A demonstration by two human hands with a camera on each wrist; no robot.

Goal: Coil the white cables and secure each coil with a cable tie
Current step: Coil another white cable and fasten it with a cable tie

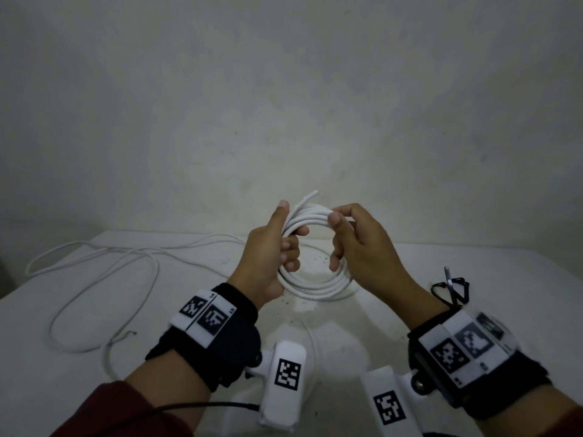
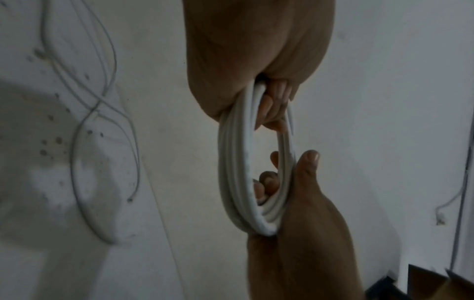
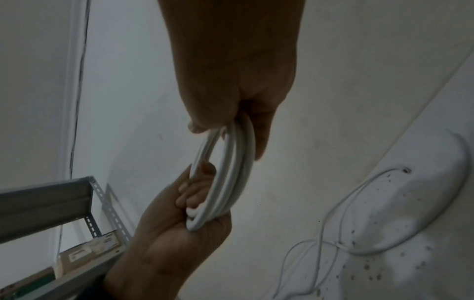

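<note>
A coil of thick white cable (image 1: 315, 287) hangs in the air above the white table (image 1: 202, 279), held between both hands. My left hand (image 1: 288, 246) grips the coil's left side with its fingers curled through the ring. My right hand (image 1: 336, 239) pinches the coil's upper right between thumb and forefinger, with its other fingers curled inside. One cable end (image 1: 310, 195) sticks up above the left thumb. The left wrist view shows the coil (image 2: 231, 172) edge-on between the two hands, and so does the right wrist view, with the coil (image 3: 231, 172) again edge-on. Black cable ties (image 1: 449, 287) lie on the table beyond my right wrist.
A thin white cable (image 1: 104, 272) sprawls in loose loops over the left half of the table, also visible as the thin cable (image 2: 84, 142) and the thin cable (image 3: 346, 213). A plain wall stands close behind the table. A grey metal shelf (image 3: 51, 203) is off to the left.
</note>
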